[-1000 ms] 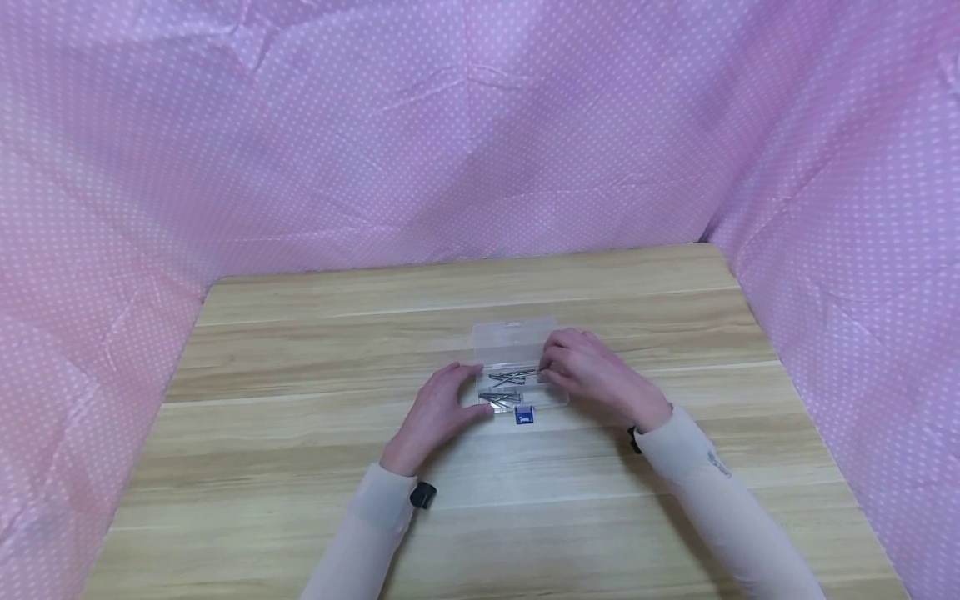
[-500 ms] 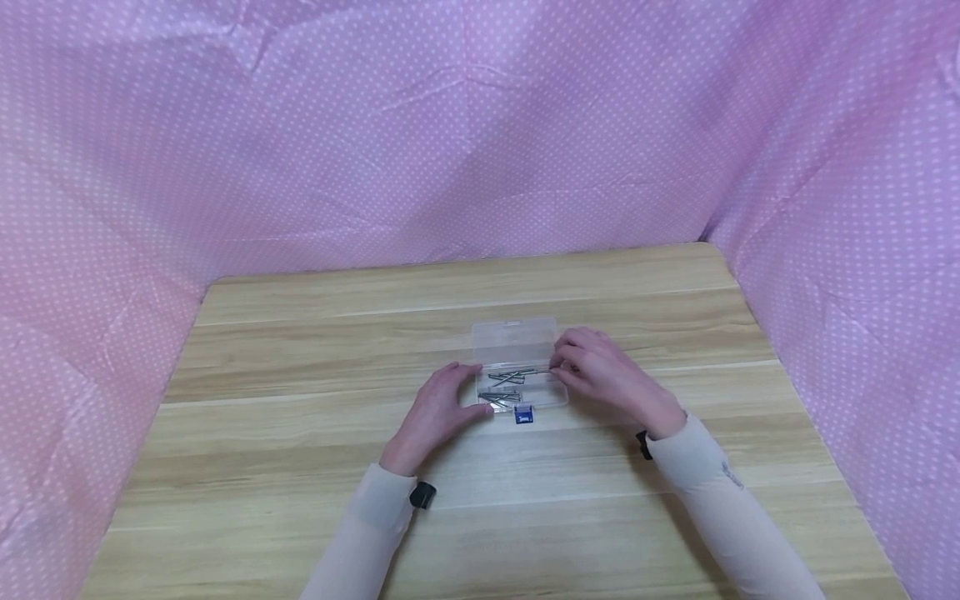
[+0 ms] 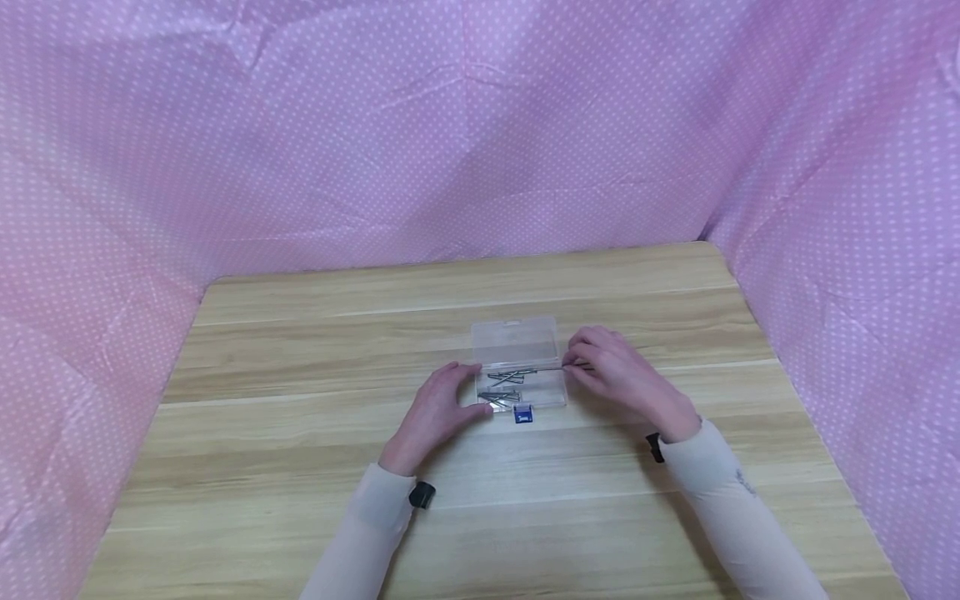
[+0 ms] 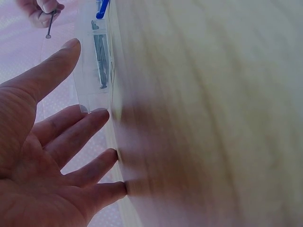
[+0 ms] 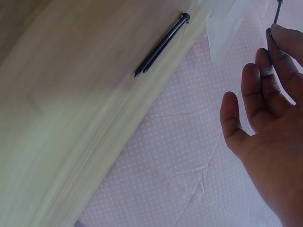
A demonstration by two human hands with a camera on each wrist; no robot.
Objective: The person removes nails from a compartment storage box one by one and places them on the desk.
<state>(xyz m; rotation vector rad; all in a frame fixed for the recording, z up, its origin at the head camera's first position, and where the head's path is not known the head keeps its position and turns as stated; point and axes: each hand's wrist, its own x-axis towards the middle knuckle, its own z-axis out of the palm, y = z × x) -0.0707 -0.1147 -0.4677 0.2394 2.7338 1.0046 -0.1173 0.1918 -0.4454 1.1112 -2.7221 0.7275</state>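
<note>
A clear plastic box (image 3: 555,393) lies on the table with its lid (image 3: 513,342) folded back and a blue latch (image 3: 522,414) at its front. Two groups of nails are inside, one bunch (image 3: 513,377) at the back and another (image 3: 501,396) at the front left. My left hand (image 3: 435,412) spans the box's left end, its fingers extended, fingertips at the box wall in the left wrist view. Just past the box's right side, my right hand (image 3: 618,371) pinches a single nail (image 5: 278,12) between thumb and forefinger, head pointing outward.
Two dark nails (image 5: 163,45) lie side by side on the wooden table (image 3: 525,533) near my right hand, seen in the right wrist view. Pink dotted cloth (image 3: 465,142) hangs behind the table and along both sides.
My right hand has moved to the right, from over the box to beyond its right side, with the nail at its fingertips. My left hand and the box stay in place.
</note>
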